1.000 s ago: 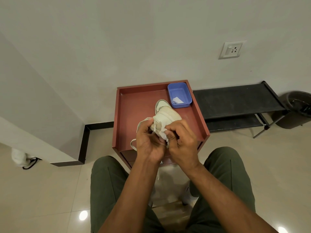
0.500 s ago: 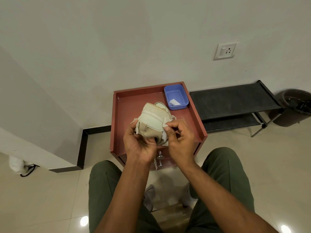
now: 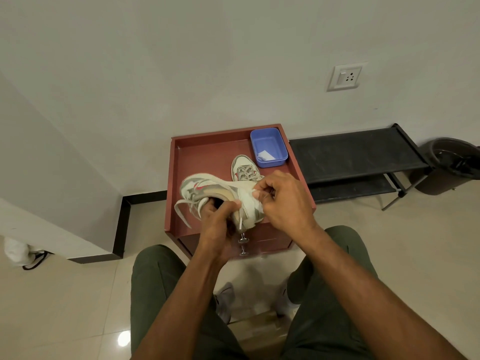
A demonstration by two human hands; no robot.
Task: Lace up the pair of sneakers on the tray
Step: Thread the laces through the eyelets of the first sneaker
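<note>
Cream sneaker (image 3: 207, 188) gripped in both hands (image 3: 283, 201) above tray (image 3: 179, 178).

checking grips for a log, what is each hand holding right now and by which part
Both hold one sneaker, lifted above the tray. The left hand grips it from beneath, near the opening; the right hand pinches its lace at the upper.
</note>
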